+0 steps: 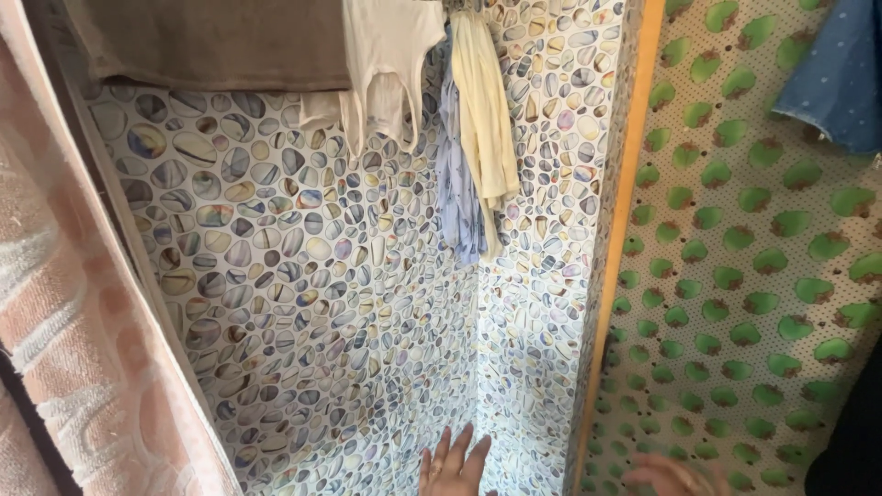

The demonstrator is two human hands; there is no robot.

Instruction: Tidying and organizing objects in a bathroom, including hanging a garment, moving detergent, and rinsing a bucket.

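Currently, head view: left hand [452,464] flat, fingers spread, empty, against pebble-patterned fabric wall [349,303] low in wardrobe corner. Right hand [675,475] on green-spotted side panel [735,276], grip indiscernible. Garments [469,129] hanging above. Step judged: checking the lining. Next: firm palm contact.

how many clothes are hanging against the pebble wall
3: a white top near the top centre, a pale yellow garment just right of it, and a light blue patterned one hanging between and below them. More may hang above the frame.
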